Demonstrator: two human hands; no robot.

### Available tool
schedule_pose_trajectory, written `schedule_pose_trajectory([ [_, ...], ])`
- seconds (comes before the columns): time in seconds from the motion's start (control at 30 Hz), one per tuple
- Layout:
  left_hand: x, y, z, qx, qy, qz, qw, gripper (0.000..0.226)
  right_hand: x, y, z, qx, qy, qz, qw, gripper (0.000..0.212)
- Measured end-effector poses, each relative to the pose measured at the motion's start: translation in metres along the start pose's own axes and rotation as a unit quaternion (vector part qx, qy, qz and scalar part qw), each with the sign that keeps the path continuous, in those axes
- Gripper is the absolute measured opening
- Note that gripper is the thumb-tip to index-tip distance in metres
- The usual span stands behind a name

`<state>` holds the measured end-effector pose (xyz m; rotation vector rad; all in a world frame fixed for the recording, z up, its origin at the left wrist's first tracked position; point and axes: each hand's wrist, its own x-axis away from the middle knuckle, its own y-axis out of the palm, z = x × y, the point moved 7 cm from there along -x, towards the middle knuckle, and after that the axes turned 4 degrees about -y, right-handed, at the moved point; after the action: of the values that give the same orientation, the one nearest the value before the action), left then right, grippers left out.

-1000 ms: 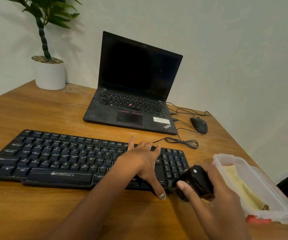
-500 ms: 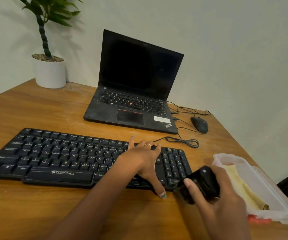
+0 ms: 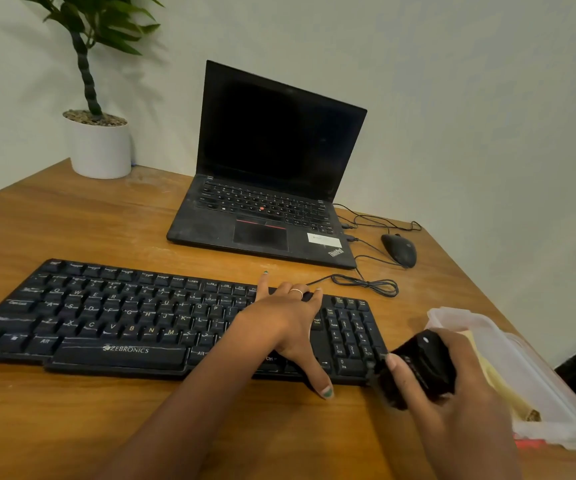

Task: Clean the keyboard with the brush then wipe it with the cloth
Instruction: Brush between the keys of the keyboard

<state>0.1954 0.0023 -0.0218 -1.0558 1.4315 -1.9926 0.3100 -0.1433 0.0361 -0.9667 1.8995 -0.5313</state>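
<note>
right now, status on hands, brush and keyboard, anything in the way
Left hand flat on keyboard, steadying. Right hand grips brush at the keyboard's right end. Cloth in its box. Nothing in the way.

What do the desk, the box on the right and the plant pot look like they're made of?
The desk looks like wood or a wood-look laminate: orange-brown, with streaky grain and a soft sheen. The box looks like thin translucent plastic: cloudy walls let a yellow cloth show through. The plant pot looks like matte white ceramic, perhaps plastic: smooth, even, without shine.
</note>
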Motion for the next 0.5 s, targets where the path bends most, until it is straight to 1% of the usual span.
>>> schedule_pose_trajectory([
  [0.07,0.000,-0.001,0.000,0.001,0.000,0.000,1.000,0.134,-0.007,-0.007,0.000,0.054,-0.015,0.003,0.998,0.041],
  [0.1,0.000,-0.001,0.000,0.000,0.001,-0.001,1.000,0.135,-0.009,-0.012,-0.003,0.057,-0.028,0.016,0.998,0.041],
  [0.17,0.000,-0.001,0.000,0.000,0.002,-0.001,1.000,0.135,-0.011,-0.019,-0.010,0.002,-0.033,0.054,0.998,0.039],
  [0.23,0.000,0.000,0.000,0.005,0.002,-0.001,1.000,0.136,-0.013,-0.023,-0.014,-0.089,-0.007,0.093,0.992,0.037],
  [0.33,0.000,0.001,0.000,0.009,0.000,-0.002,1.000,0.137,-0.018,-0.029,-0.021,-0.142,-0.004,0.144,0.979,0.033],
  [0.43,0.000,0.001,-0.001,0.003,-0.006,-0.005,1.000,0.138,-0.030,-0.031,-0.027,-0.166,-0.019,0.159,0.973,0.029],
  [0.5,0.001,0.001,-0.001,-0.006,-0.010,-0.005,1.000,0.138,-0.038,-0.025,-0.026,-0.183,-0.007,0.144,0.973,0.026],
])
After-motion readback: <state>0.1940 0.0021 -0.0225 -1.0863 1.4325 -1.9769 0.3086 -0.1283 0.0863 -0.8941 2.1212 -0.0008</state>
